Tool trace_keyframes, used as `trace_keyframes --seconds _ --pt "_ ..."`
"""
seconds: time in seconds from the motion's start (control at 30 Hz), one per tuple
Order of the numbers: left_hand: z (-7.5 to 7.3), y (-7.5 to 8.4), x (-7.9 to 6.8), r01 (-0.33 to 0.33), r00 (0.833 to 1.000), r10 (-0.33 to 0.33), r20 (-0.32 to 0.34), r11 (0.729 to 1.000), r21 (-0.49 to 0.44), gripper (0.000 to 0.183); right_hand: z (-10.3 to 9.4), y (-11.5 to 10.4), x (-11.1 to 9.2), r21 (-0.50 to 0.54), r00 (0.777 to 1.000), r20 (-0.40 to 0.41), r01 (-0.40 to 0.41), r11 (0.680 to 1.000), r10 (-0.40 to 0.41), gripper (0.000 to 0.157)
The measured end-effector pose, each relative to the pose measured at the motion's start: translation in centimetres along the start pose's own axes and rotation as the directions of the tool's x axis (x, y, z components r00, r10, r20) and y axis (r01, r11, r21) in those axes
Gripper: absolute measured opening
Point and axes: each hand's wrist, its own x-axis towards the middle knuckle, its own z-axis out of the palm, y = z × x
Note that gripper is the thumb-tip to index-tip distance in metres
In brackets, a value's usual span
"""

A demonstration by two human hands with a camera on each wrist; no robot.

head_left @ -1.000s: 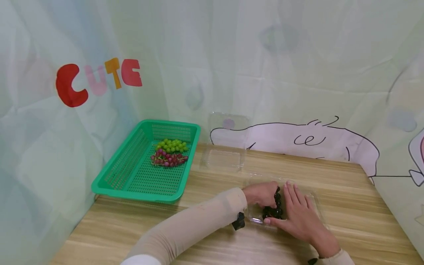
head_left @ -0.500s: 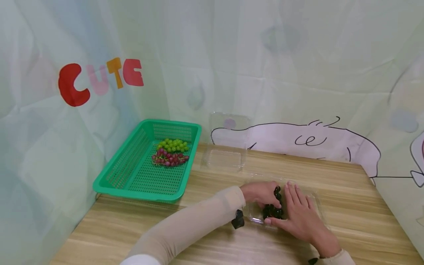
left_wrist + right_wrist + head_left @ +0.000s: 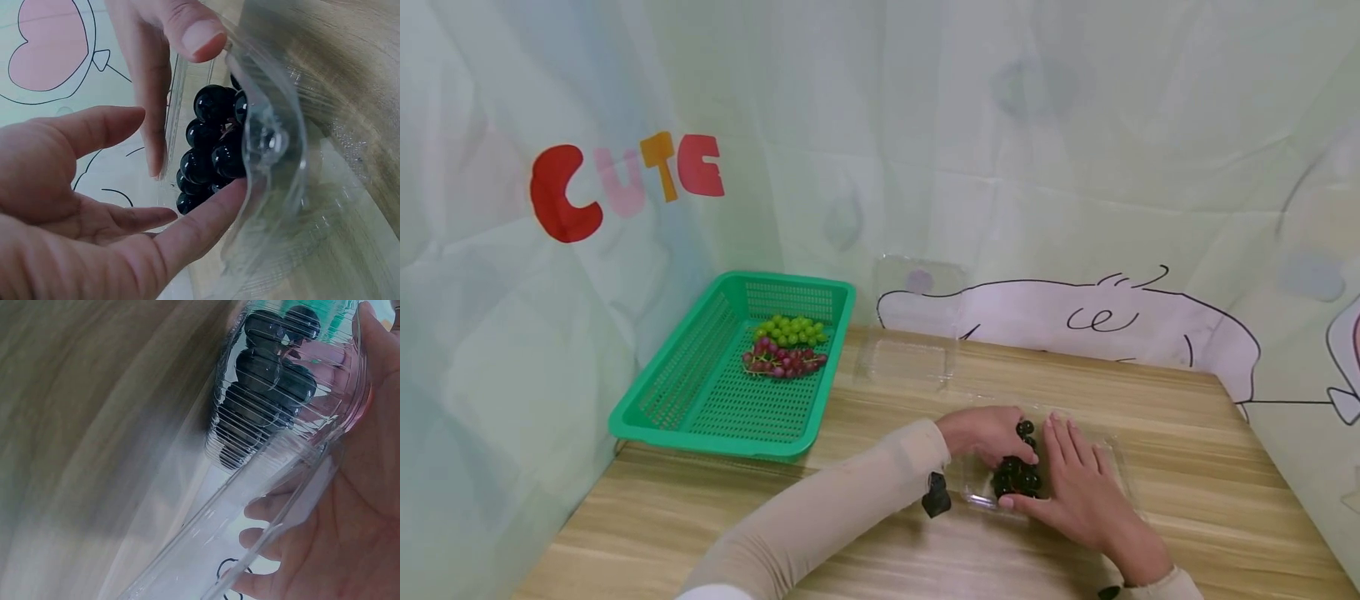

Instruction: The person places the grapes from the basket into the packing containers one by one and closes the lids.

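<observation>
At the near right of a pale wood-grain table [image 3: 1187, 450]: clear, thin-walled plastic box [image 3: 981, 501], a bunch of round, glossy black grapes [image 3: 1017, 479] in its left part. Left hand [image 3: 988, 435] over that same part, at the bunch; in the left wrist view, thumb and fingers wide apart, one finger extended along the grapes; amount of contact hard to judge. Right hand [image 3: 1078, 483] back upward across the right part of the box, fingers straight and pointing to the far side, thumb spread wide to the left, tip at the near end of the grapes. In the right wrist view, ribbed clear wall in front of the grapes. Beige sleeves [image 3: 835, 492] on both arms; small black block [image 3: 936, 496] at the left cuff. To the far left: rectangular, perforated green plastic basket [image 3: 700, 443]; inside, towards its far right, a bunch of bright green grapes [image 3: 790, 331], and just nearer a bunch of purplish-red grapes [image 3: 784, 360]. Right of the basket, at the far side of the table: second clear plastic box [image 3: 910, 360], lid upright. Behind, pale printed cloth backdrop [image 3: 1075, 167]: multicoloured "CUTE" lettering [image 3: 634, 183] to the left, black-outlined cartoon figure [image 3: 1037, 321] low to the right.
</observation>
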Motion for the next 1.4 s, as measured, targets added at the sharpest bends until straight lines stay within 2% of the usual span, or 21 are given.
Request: trace_keyframes --seconds 0.23,0.6,0.93,1.1,1.17,1.27,1.4 --pt "-0.3 0.0 -0.2 0.030 0.999 -0.031 -0.016 0.998 -0.057 0.071 0.0 -0.1 -0.1 -0.001 1.000 -0.004 0.000 1.000 0.000 0.124" --pt "-0.8 -0.7 -0.5 0.009 0.999 -0.010 -0.049 1.000 -0.027 0.062 0.1 -0.1 -0.1 -0.005 1.000 -0.019 0.001 1.000 -0.001 0.123" --pt "-1.7 -1.4 -0.9 -0.099 0.995 0.099 -0.014 0.995 -0.011 0.049 0.2 -0.1 -0.1 -0.010 1.000 -0.021 0.000 1.000 0.000 0.124" --pt "-1.8 -1.3 -1.1 -0.118 0.993 0.117 -0.028 0.993 -0.013 0.045 0.1 -0.1 -0.1 -0.012 1.000 -0.023 -0.001 1.000 0.001 0.125" --pt "-1.9 -1.2 -1.2 -0.119 0.992 0.120 -0.043 0.993 0.013 0.044 0.2 -0.1 -0.1 -0.012 1.000 -0.023 -0.004 1.000 0.003 0.125" --pt "-2.1 -1.2 -1.2 -0.140 0.985 0.150 -0.087 0.984 0.107 0.043 0.2 -0.1 -0.1 -0.015 1.000 -0.024 -0.004 1.000 0.004 0.124" --pt "-2.4 -1.3 -1.1 -0.194 0.961 0.233 -0.151 0.953 0.235 0.040 0.3 -0.1 -0.1 -0.023 1.000 -0.025 -0.002 1.000 0.001 0.124"
